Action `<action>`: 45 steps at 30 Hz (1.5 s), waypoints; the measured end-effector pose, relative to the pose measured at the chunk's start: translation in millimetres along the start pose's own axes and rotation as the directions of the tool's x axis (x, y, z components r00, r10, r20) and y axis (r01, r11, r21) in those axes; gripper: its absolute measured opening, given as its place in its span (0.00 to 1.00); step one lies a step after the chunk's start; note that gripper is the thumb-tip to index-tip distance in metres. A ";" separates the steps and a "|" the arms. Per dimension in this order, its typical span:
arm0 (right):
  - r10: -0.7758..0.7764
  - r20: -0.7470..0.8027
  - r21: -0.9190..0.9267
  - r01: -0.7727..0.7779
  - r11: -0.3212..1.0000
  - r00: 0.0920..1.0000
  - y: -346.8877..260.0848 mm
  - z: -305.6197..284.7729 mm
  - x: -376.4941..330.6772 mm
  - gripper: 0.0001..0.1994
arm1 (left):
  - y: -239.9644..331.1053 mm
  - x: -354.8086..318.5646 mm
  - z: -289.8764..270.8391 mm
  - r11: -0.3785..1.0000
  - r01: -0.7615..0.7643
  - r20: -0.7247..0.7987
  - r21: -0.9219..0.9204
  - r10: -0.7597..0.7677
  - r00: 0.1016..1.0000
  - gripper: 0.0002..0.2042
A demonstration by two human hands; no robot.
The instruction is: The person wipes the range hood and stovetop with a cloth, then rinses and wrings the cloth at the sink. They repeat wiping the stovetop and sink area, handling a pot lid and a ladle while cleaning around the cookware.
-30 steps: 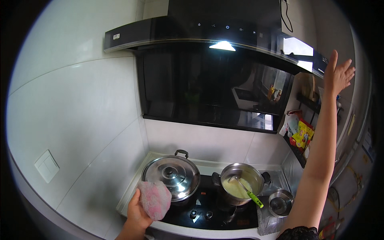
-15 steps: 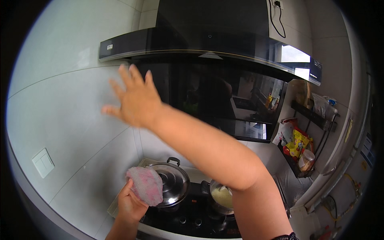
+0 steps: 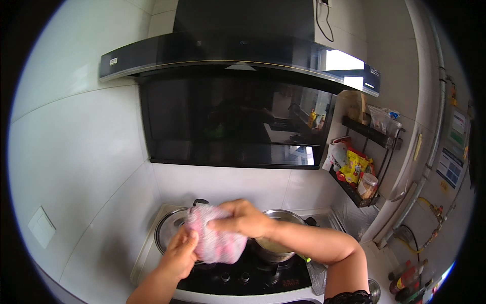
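A pink and white cloth (image 3: 212, 238) is held up over the black stove (image 3: 253, 276). My left hand (image 3: 179, 253) grips it from below on its left side. My right hand (image 3: 243, 219) grips its upper right edge, with the forearm reaching in from the lower right. Behind the cloth stands a steel pot with a lid (image 3: 167, 230), mostly hidden. A second steel pot (image 3: 281, 243) with pale contents sits to the right, partly behind my right arm.
A black range hood (image 3: 238, 55) hangs above a dark glass panel (image 3: 233, 126). Wall racks (image 3: 362, 167) at the right hold packets and jars. Bottles (image 3: 405, 278) stand at the lower right. A white socket (image 3: 41, 227) is on the left tiled wall.
My right hand came down from the left wall and took hold of the cloth. The cloth has risen a little and shifted right, now between both hands.
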State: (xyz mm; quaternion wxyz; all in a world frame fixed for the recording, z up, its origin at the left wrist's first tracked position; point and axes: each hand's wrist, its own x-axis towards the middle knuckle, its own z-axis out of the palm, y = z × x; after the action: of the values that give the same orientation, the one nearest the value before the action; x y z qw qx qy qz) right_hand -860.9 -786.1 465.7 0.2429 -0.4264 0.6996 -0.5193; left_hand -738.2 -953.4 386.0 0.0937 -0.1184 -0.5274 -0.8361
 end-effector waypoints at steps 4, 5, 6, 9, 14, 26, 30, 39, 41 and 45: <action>-0.245 -0.702 -0.028 0.318 0.948 0.668 -38.3 -86.7 -32.6 0.16 | 15.7 -7.1 -4.4 0.992 0.015 0.016 0.123 -0.017 1.000 0.32; -0.441 -0.821 -0.262 0.446 0.856 0.363 -57.2 -114.1 -40.3 0.14 | 17.4 -13.3 -17.0 0.994 0.000 0.001 0.106 0.000 1.000 0.30; -0.545 -0.839 -0.489 0.417 0.766 0.018 -86.3 -128.9 -44.5 0.13 | 22.1 -21.5 -26.7 0.993 0.003 -0.054 0.120 0.003 0.999 0.28; -0.836 -0.298 -0.883 -0.198 0.425 -0.461 -140.8 -245.9 -85.4 0.15 | 17.1 -27.7 -45.9 0.994 0.053 -0.144 0.097 -0.038 0.989 0.24; -0.883 -0.232 -0.714 -0.545 0.439 -0.408 -165.6 -332.3 -18.2 0.17 | 21.9 -45.6 -67.3 0.992 0.118 -0.350 0.043 -0.096 0.932 0.18; -0.956 0.031 -0.941 -0.332 0.071 -0.293 -210.4 -55.8 293.3 0.15 | 40.0 -93.7 -122.8 0.993 -0.028 -0.581 -0.116 -0.045 0.813 0.14; -0.967 0.070 -0.972 -0.233 -0.011 -0.246 -221.6 27.4 372.3 0.16 | 44.1 -115.9 -146.7 0.992 -0.031 -0.606 -0.120 -0.049 0.794 0.12; -0.980 0.199 -0.978 0.063 -0.197 0.015 -228.7 111.5 455.7 0.16 | 52.6 -135.7 -171.1 0.992 -0.064 -0.595 -0.106 -0.011 0.803 0.09; -0.965 0.238 -0.970 0.083 -0.230 0.107 -225.9 113.8 445.5 0.15 | 55.1 -132.5 -167.3 0.993 -0.057 -0.590 -0.101 -0.014 0.807 0.08; -0.913 0.361 -0.932 0.041 -0.360 0.190 -209.6 75.7 389.2 0.19 | 52.3 -120.8 -155.5 0.996 0.021 -0.492 -0.090 -0.063 0.869 0.08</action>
State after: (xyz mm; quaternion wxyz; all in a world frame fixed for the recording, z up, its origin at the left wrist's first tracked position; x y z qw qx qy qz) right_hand -931.3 -1176.1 675.6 -0.6793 -0.5364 0.4960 -0.0698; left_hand -623.7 -1112.5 330.5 0.2023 0.1067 -0.4536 -0.8613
